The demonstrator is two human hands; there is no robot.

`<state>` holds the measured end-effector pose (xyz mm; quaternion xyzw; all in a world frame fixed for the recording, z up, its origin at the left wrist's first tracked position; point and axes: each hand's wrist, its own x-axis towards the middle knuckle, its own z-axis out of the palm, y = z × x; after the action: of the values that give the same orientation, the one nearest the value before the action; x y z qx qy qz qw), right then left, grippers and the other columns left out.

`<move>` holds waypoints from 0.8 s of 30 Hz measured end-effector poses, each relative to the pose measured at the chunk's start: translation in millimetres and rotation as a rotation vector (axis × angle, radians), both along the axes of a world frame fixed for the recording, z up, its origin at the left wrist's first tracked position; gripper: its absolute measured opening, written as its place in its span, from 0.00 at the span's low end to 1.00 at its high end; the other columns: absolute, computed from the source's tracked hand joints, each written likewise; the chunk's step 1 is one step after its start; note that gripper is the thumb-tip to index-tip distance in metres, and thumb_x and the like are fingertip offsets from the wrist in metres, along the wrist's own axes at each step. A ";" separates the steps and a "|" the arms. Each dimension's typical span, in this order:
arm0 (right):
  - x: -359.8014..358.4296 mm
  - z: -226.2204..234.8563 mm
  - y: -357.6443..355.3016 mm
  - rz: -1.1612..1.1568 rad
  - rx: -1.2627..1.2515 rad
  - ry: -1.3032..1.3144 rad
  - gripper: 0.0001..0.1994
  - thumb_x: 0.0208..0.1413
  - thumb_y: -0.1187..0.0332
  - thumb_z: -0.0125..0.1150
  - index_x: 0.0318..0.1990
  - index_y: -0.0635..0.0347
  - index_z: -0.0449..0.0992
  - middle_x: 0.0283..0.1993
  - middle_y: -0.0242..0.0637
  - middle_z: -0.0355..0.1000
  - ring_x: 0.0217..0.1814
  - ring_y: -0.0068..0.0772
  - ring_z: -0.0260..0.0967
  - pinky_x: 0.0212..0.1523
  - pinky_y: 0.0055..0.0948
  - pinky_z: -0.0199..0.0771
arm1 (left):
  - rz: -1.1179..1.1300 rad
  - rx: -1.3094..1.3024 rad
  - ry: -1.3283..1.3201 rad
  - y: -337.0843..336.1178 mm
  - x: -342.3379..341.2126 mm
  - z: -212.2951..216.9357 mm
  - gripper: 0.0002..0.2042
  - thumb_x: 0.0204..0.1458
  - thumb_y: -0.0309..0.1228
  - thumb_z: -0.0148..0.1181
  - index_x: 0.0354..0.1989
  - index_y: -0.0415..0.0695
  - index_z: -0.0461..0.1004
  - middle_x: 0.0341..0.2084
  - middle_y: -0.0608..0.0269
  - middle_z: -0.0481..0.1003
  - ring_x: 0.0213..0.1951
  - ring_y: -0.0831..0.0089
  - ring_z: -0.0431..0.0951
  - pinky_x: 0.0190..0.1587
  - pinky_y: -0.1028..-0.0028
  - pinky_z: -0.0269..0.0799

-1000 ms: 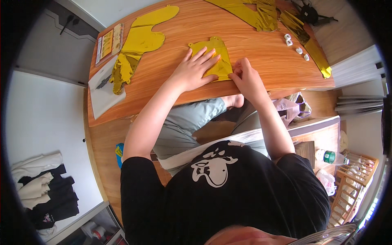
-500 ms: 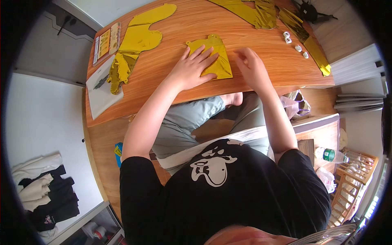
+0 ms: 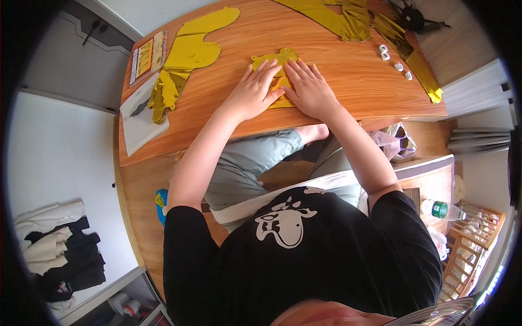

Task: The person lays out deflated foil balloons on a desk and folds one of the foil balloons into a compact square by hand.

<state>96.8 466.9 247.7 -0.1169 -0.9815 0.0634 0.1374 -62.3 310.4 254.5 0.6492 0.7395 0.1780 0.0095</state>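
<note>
A flat, uninflated gold foil balloon (image 3: 288, 53) lies folded near the table's front edge, its small rounded tabs at the far end. My left hand (image 3: 250, 93) rests palm down on its left part, fingers stretched out. My right hand (image 3: 312, 93) lies flat over its right side, fingers extended, thumb close to the left thumb. Between the hands a strip of creased foil shows; the rest of the sheet is hidden under them. Neither hand grips anything.
Another flat gold foil balloon (image 3: 198, 51) lies at left, beside a printed pack (image 3: 145, 57) and a pale plastic bag (image 3: 138, 127) with dark thin sticks. More gold foil (image 3: 353, 24) lies at the far right, near several small white pieces (image 3: 399, 66). A wooden table (image 3: 239, 49) holds them.
My right hand has moved left from beside the foil balloon and opened flat onto it. The balloon's right edge is now folded in or covered. My left hand stays on it.
</note>
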 end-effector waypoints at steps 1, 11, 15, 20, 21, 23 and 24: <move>0.0 -0.2 -0.1 0.001 -0.002 0.002 0.34 0.71 0.46 0.45 0.74 0.61 0.58 0.79 0.46 0.54 0.83 0.47 0.46 0.80 0.47 0.42 | 0.001 -0.002 0.002 -3.6 -1.4 -0.5 0.35 0.68 0.55 0.46 0.76 0.46 0.51 0.77 0.52 0.52 0.78 0.56 0.50 0.77 0.48 0.44; -0.8 1.5 -3.3 -0.006 0.011 -0.002 0.34 0.70 0.45 0.45 0.74 0.62 0.59 0.79 0.46 0.54 0.82 0.46 0.47 0.80 0.50 0.44 | 0.058 -0.293 0.039 -34.7 -24.5 31.0 0.52 0.52 0.61 0.64 0.79 0.46 0.47 0.78 0.54 0.47 0.80 0.60 0.42 0.79 0.50 0.33; -0.9 1.7 -2.7 0.007 0.012 -0.001 0.36 0.70 0.43 0.44 0.73 0.64 0.59 0.79 0.47 0.54 0.82 0.48 0.46 0.80 0.51 0.43 | 0.108 -0.380 0.126 -35.8 -22.7 41.8 0.57 0.45 0.65 0.68 0.79 0.47 0.48 0.79 0.56 0.47 0.80 0.60 0.38 0.79 0.46 0.27; -3.5 2.4 -1.7 0.013 0.035 0.007 0.36 0.69 0.43 0.47 0.72 0.64 0.61 0.78 0.47 0.55 0.81 0.48 0.50 0.78 0.50 0.48 | 0.181 -0.387 0.180 -35.6 -20.6 45.1 0.61 0.39 0.70 0.68 0.79 0.48 0.49 0.79 0.56 0.46 0.80 0.55 0.37 0.78 0.43 0.25; -4.3 2.6 -0.4 0.022 0.065 0.019 0.36 0.68 0.43 0.49 0.71 0.64 0.62 0.77 0.46 0.57 0.80 0.48 0.52 0.77 0.50 0.50 | 0.196 -0.384 0.186 -35.6 -20.8 45.5 0.62 0.37 0.71 0.68 0.79 0.48 0.50 0.79 0.57 0.46 0.80 0.54 0.37 0.78 0.43 0.24; -4.6 11.1 4.2 0.042 0.070 -0.005 0.37 0.66 0.42 0.51 0.71 0.64 0.63 0.76 0.46 0.58 0.78 0.48 0.54 0.76 0.50 0.53 | 0.193 -0.402 0.195 -34.2 -20.7 49.3 0.63 0.37 0.71 0.69 0.79 0.47 0.50 0.79 0.56 0.45 0.80 0.53 0.37 0.77 0.42 0.24; -4.6 15.5 5.7 0.061 0.074 -0.030 0.38 0.65 0.41 0.53 0.71 0.63 0.64 0.75 0.46 0.60 0.77 0.48 0.56 0.74 0.50 0.55 | 0.190 -0.422 0.203 -34.0 -20.7 51.6 0.64 0.36 0.71 0.69 0.79 0.47 0.49 0.79 0.56 0.45 0.80 0.53 0.37 0.77 0.42 0.24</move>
<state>92.3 472.6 263.1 -0.0829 -0.9883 0.0295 0.1248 -83.0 276.3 306.2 0.5749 0.8152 -0.0463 0.0536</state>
